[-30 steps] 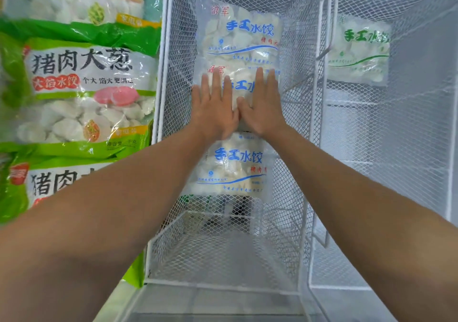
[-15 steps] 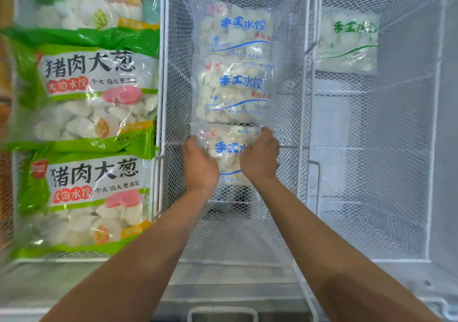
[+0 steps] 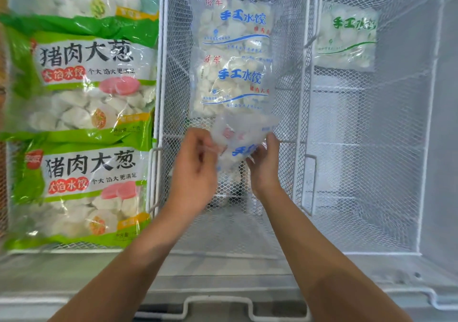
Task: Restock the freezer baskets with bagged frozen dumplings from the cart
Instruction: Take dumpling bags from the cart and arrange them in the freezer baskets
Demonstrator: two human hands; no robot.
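Head view: the left hand [image 3: 195, 170] and right hand [image 3: 264, 165] both pinch a clear dumpling bag [image 3: 241, 143] in the middle basket [image 3: 301, 123], just below two stacked bags; bare mesh lies beneath.

Two stacked bags [image 3: 233, 56] in the middle basket [image 3: 287, 113], large bags [image 3: 84, 83] in the left basket, one bag [image 3: 345, 36] in the right.

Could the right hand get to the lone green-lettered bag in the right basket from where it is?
Probably not directly: the right hand grips a blue-lettered bag inside the middle basket, whose mesh wall separates it from the green-lettered bag.
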